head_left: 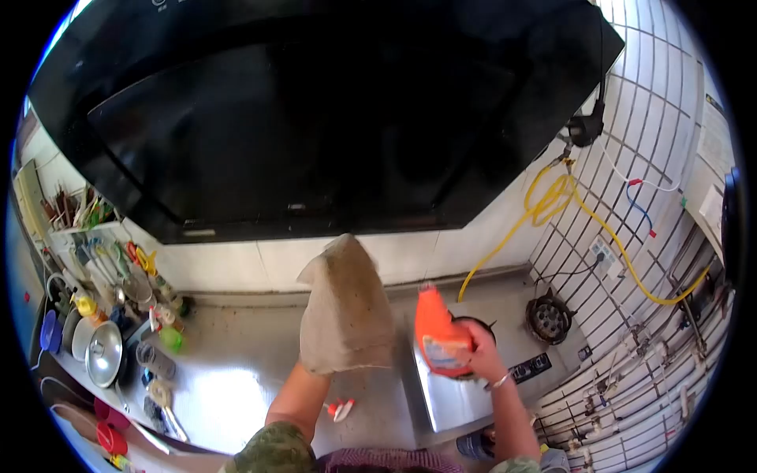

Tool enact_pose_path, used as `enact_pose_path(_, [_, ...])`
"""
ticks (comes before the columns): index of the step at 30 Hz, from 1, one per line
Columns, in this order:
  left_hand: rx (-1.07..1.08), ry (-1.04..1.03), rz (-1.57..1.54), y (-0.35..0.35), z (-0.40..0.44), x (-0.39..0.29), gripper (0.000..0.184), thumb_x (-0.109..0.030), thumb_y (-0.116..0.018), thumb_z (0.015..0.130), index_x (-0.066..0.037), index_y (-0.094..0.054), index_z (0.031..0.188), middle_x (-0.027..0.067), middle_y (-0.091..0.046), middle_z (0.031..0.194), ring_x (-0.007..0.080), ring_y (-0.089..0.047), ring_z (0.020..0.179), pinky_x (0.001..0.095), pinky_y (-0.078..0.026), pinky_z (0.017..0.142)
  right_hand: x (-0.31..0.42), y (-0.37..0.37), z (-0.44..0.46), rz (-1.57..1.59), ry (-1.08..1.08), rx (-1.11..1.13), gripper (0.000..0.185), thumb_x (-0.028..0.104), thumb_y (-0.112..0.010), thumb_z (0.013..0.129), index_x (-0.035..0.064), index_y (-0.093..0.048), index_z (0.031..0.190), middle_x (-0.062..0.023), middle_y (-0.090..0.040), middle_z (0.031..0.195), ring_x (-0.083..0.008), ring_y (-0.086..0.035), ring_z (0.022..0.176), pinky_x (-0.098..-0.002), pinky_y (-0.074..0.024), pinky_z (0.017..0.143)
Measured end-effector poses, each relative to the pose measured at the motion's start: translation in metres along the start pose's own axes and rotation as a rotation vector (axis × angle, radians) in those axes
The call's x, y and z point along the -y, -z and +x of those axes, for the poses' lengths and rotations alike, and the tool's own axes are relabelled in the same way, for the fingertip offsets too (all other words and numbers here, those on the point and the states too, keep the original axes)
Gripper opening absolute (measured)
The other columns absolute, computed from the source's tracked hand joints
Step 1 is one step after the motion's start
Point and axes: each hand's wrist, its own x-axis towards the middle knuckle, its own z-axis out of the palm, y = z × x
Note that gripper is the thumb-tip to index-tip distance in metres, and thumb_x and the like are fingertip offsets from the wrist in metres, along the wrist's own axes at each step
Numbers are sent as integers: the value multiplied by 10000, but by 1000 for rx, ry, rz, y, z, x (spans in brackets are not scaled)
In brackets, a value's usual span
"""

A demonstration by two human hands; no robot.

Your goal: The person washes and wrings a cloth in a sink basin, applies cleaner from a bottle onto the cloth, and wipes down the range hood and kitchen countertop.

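Observation:
A stained grey-brown cloth (345,315) is held up in front of the range hood's lower edge. My left hand is behind or inside it, so its fingers are hidden and only the forearm shows below. To the right, my right hand (482,353) is wrapped round an orange bottle (441,335) with a pale label. The bottle is tilted slightly, top up, over the left part of the gas stove (449,402). A small red-and-white plastic piece, perhaps a spray nozzle (341,410), lies on the steel counter (229,339) below the cloth.
A large black range hood (315,134) overhangs the counter. On the left stand a lidded pan (104,352), a glass jar (155,359), bottles and utensils. A burner (550,318) sits at the right. A yellow hose (505,236) runs from the wall to the stove.

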Motion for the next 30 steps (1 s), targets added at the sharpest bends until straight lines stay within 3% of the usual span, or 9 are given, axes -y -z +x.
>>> enact_pose_path(2, [-25,25,-100,6,-13,-18,494,-398,-629,845,-32,-612,1176,164,-602,1244,386,-566,1118,511,-455,946,7,22,4,128,-133,33,562,113,-747,801,1,-537,1310,-62,-612,1209,-149,-569,1127,-315,-456,996])
enact_pose_path(3, [-37,28,-140,8,-17,-26,497,-398,-628,846,-31,-609,1180,166,-599,1248,388,-563,1121,513,-453,948,10,31,10,37,-45,62,581,122,-751,798,0,-529,1321,-60,-612,1211,-147,-569,1122,-314,-457,995])
enact_pose_path(7, [-93,24,-267,14,-23,-56,509,-402,-625,850,-29,-599,1195,173,-588,1261,396,-553,1134,520,-445,956,67,44,33,-300,-24,334,543,105,-752,796,9,-535,1285,-49,-632,1113,-110,-581,1023,-283,-489,912])
enact_pose_path(8, [-108,23,-278,16,-25,-60,512,-402,-624,851,-28,-597,1199,174,-586,1264,398,-551,1137,522,-443,958,78,39,37,-300,-38,386,532,100,-753,794,10,-539,1273,-45,-640,1083,-103,-587,997,-276,-497,891])
enact_pose_path(9, [-121,24,-287,18,-30,-64,515,-403,-623,852,-27,-594,1203,176,-583,1268,400,-548,1140,523,-441,960,91,35,38,-195,-188,431,531,95,-754,790,11,-541,1268,-49,-638,1084,-106,-587,998,-279,-494,894])
enact_pose_path(12, [-163,29,-289,25,-44,-71,525,-405,-621,854,-25,-587,1214,181,-575,1278,406,-541,1149,528,-435,965,79,26,53,-106,-171,574,533,94,-755,775,9,-550,1259,-60,-634,1090,-118,-588,1002,-284,-484,908])
enact_pose_path(18, [-244,41,-260,41,-65,-72,543,-410,-616,860,-22,-571,1237,191,-560,1298,419,-526,1168,539,-423,977,101,4,87,-520,-63,843,493,66,-735,772,7,-568,1233,-72,-631,1106,-134,-589,1012,-287,-481,917])
enact_pose_path(24, [-316,46,-228,59,-75,-65,562,-415,-611,865,-18,-556,1260,201,-544,1319,431,-511,1187,549,-411,989,127,-20,106,-389,-172,918,484,71,-747,765,4,-575,1213,-67,-646,1080,-122,-604,981,-279,-498,880])
enact_pose_path(30, [-352,59,-199,72,-86,-59,582,-419,-606,871,-14,-541,1283,212,-528,1339,444,-496,1206,559,-399,1001,144,-40,126,-475,-237,992,471,69,-745,767,3,-578,1203,-50,-662,1032,-109,-618,941,-274,-508,854])
